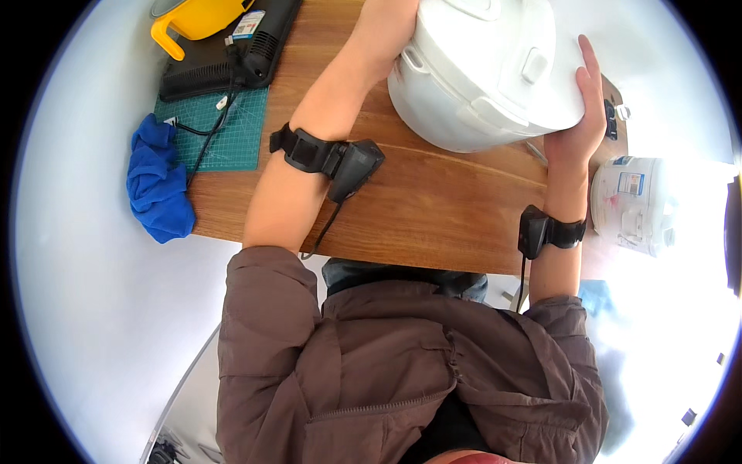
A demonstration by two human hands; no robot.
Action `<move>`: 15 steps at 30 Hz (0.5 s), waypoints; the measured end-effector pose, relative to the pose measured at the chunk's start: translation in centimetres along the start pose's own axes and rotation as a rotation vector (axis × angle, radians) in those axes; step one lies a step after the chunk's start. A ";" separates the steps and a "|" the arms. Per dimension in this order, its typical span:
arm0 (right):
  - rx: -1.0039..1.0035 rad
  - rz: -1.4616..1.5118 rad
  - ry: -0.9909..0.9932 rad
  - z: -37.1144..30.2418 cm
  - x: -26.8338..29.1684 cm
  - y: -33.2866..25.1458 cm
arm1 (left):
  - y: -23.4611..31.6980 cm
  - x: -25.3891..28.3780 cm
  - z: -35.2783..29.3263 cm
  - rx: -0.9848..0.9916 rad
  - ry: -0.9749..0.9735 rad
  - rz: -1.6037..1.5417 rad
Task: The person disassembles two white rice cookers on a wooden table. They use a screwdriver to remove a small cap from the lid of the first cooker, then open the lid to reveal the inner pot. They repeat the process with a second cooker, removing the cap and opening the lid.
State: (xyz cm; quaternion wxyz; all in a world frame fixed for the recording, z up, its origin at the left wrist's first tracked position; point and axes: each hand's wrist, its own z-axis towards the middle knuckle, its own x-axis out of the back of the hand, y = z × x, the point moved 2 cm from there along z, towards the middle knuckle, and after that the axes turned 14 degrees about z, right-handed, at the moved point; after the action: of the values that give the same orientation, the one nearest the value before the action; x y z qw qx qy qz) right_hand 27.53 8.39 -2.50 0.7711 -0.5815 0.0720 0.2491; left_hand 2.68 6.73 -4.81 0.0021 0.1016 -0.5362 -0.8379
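A large white plastic container (444,108) with a white lid (495,50) and side clips is at the top of the view, tilted, over the far part of the table. My left hand (390,35) grips its left side, with the fingertips cut off or hidden by the frame edge and the container. On the opposite side my right hand (583,116) presses its palm to the lower right wall, thumb and fingers reaching up along it. The lid appears to be on. Whether the base touches the table cannot be seen clearly.
A wooden table (433,209) spans the middle. On its left are a green cutting mat (239,143), a black appliance (267,58) with a cable, a yellow handled container (205,19) and a blue cloth (158,182). A second white tub (630,205) stands at the right.
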 end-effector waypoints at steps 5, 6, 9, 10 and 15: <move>-0.013 -0.016 0.041 -0.3 -0.2 -0.2 | 0.6 -0.3 -0.4 0.053 -0.012 -0.059; -0.012 -0.004 0.036 -0.3 0.0 -0.1 | 0.7 -0.3 -0.4 0.034 -0.009 -0.022; -0.012 0.027 0.024 -0.1 0.2 0.2 | 0.8 0.0 -0.3 -0.007 -0.005 0.091; -0.011 0.033 0.025 0.0 0.2 0.2 | 0.6 0.2 -0.2 -0.010 -0.007 0.129; -0.012 0.045 0.018 0.1 -0.1 0.2 | 0.9 0.1 -0.2 0.003 -0.078 0.031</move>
State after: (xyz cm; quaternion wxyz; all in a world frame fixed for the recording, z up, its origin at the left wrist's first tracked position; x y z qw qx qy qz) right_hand 27.31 8.47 -2.62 0.7611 -0.5866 0.0909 0.2616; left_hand 2.56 6.17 -4.14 -0.0060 0.0605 -0.5388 -0.8403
